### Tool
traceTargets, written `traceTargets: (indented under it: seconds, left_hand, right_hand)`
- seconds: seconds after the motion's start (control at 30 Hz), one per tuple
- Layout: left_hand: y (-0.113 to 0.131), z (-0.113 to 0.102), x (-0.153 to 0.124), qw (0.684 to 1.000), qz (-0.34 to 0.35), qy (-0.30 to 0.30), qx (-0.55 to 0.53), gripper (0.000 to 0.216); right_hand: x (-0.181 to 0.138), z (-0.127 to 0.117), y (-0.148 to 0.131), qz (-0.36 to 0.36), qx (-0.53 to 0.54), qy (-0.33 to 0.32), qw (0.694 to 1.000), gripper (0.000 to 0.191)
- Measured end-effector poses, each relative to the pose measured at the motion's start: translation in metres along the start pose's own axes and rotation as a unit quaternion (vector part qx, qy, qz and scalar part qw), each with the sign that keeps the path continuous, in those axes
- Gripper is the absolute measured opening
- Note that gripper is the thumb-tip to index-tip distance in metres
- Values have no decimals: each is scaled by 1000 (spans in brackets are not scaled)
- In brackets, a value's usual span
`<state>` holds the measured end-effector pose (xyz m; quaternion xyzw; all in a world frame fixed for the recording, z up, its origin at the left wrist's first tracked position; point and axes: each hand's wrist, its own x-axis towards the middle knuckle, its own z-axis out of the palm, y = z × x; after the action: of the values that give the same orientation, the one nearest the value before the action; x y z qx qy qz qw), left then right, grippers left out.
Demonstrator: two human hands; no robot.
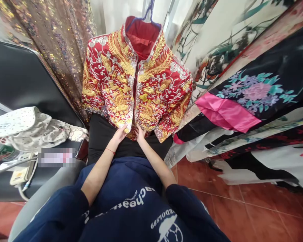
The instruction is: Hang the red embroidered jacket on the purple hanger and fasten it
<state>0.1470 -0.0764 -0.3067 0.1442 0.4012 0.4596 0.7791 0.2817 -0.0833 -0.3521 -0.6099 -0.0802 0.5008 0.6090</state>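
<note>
A red jacket (151, 90) with gold and silver embroidery hangs from a purple hanger (148, 15), its front parted down the middle. At the lower front corner of its left-hand panel, my left hand (120, 134) has its fingers closed on the hem. My right hand (140, 133) holds the lower edge of the other panel, close beside the gap, with fingertips partly hidden by the cloth. Both hands are near each other at the bottom of the opening. Black cloth (98, 139) lies beneath the jacket's hem and around my wrists.
To the left, a black chair (22, 77) carries a dotted white cloth bag (44, 129), a power strip with cables (22, 173) and a blurred-out item (57, 157). Sequined fabric (63, 43) hangs behind it. Several hanging garments, one with a pink sash (227, 112), crowd the right above red floor tiles (242, 208).
</note>
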Motion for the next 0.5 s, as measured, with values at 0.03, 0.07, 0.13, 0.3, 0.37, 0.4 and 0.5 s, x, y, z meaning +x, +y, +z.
traceTargets:
  seconds: [0.03, 0.07, 0.13, 0.3, 0.37, 0.4, 0.5]
  left_hand:
    - [0, -1, -1, 1000, -3, 0, 0, 18]
    - [1, -1, -1, 1000, -5, 0, 0, 18]
    - [2, -4, -1, 1000, -11, 2, 2, 16]
    - [6, -11, 4, 1000, -23, 10, 14, 15]
    - [6, -13, 6, 999, -25, 15, 21, 13]
    - [6, -13, 6, 999, -27, 16, 25, 14]
    - [6, -14, 5, 999, -31, 20, 35, 26]
  right_hand:
    - [2, 1, 1, 8, 15, 10, 1000, 39]
    - [3, 1, 3, 18, 26, 14, 999, 39]
    - [3, 2, 8, 44, 42, 5, 998, 39]
    - [-5, 4, 16, 87, 59, -54, 993, 39]
    - [-8, 5, 18, 99, 64, -79, 990, 39]
    - [-10, 5, 19, 106, 67, -90, 988, 39]
    - [-11, 3, 19, 125, 76, -112, 983, 39]
